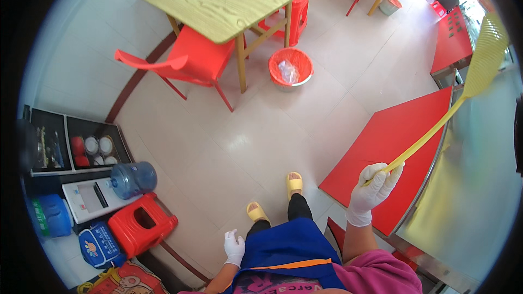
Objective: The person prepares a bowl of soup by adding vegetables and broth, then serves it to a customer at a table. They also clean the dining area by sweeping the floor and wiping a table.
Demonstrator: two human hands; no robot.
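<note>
My right hand (372, 190), in a white glove, grips the thin handle of a yellow plastic fly swatter (486, 55). Its ribbed head is raised at the far right, above the metal-edged counter (470, 196) with the red front panel (388, 147). My left hand (235, 248), gloved in white too, hangs beside my blue apron (292, 247). It holds nothing, and its fingers are loosely bent and slightly apart.
A wooden table (233, 0) stands ahead with a red chair (196, 57) and a red-lined bin (291, 69) near it. At left are a water dispenser (88, 202), a blue water jug (135, 179), a red plastic stool (143, 224) and a blue bag (99, 245).
</note>
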